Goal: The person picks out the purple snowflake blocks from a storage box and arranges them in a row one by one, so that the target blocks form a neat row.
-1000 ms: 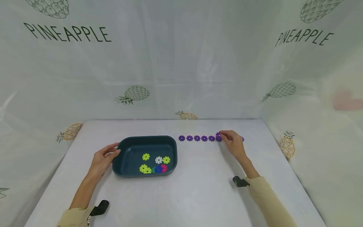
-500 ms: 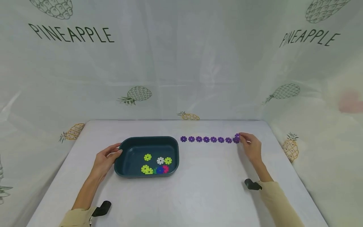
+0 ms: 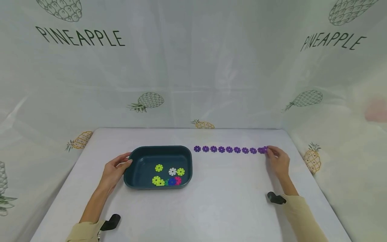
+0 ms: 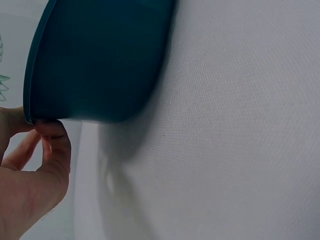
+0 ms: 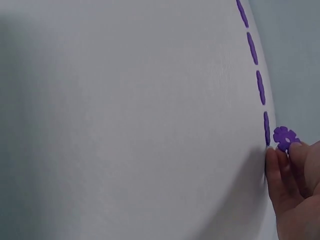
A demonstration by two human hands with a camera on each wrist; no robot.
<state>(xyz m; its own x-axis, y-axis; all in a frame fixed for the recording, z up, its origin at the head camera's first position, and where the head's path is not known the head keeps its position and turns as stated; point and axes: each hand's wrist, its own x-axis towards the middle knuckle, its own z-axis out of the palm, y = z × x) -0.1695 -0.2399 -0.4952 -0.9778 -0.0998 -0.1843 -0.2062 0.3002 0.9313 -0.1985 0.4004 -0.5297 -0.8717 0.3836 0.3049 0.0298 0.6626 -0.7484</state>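
Observation:
My left hand [image 3: 113,171] grips the left rim of a dark teal tray [image 3: 142,185], thumb on the near side of the rim in the head view. The left wrist view shows the fingers pinching the edge of the tray [image 4: 100,65]. Between its fingertips my right hand [image 3: 279,163] pinches a purple flower-shaped disc [image 5: 285,137], tilted above the table. That hand is at the right end of a row of purple flower discs [image 3: 229,149], close to the last disc [image 3: 260,150]. In the right wrist view, the fingers partly cover the pinched disc.
Inside the tray lie yellow-green discs [image 3: 159,167], a white disc [image 3: 172,171], a blue disc [image 3: 172,182], a pink disc [image 3: 178,180] and a partly hidden green one. The white table [image 3: 211,208] ends at a back edge near the row, before a pineapple-print curtain [image 3: 187,67].
My right hand has moved rightward along the row with the purple disc, past the discs it earlier covered. The left hand keeps its grip on the tray; the whole head view shifted slightly.

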